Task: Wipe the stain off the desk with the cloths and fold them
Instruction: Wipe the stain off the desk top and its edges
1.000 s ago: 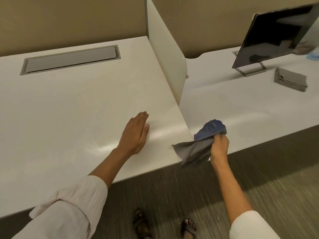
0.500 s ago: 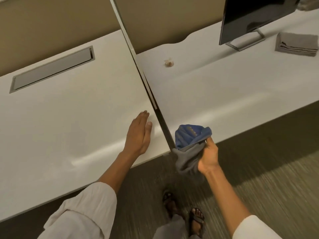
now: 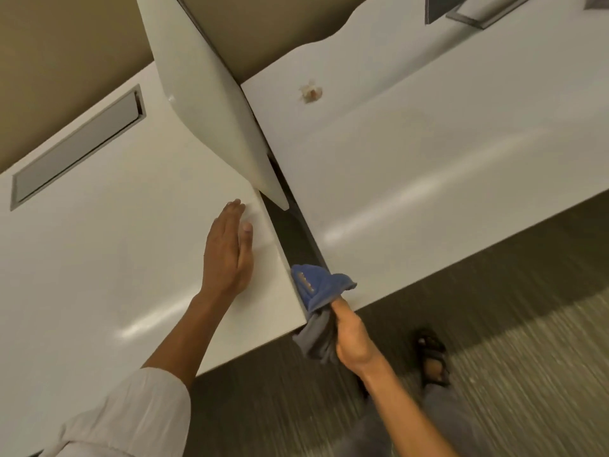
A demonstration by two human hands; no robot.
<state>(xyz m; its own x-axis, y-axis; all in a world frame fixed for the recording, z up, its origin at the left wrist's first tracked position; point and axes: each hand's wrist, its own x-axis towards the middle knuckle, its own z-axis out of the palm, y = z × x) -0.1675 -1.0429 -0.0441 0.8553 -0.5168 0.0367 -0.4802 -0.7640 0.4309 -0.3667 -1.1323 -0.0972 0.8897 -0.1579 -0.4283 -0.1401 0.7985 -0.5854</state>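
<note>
My right hand (image 3: 351, 338) grips a bunched blue cloth (image 3: 318, 285) together with a grey cloth (image 3: 316, 338) that hangs below it, at the front edge where two white desks meet. My left hand (image 3: 229, 249) lies flat, fingers together, on the left desk (image 3: 99, 258) near its right corner. A small brownish stain (image 3: 309, 92) marks the right desk (image 3: 412, 153) far back, close to the divider. Only a dark corner of another folded cloth (image 3: 597, 1) shows at the top right.
A white divider panel (image 3: 204, 94) stands between the desks, with a dark gap below it. A grey cable hatch (image 3: 75, 146) is set into the left desk. A monitor's stand (image 3: 484, 11) sits at the top right. My sandalled foot (image 3: 433, 357) is on the carpet.
The view has swung right and tilted, so the stain is closer and the monitor is nearly out of view. My right hand keeps the cloths at the desk gap; my left hand stays flat.
</note>
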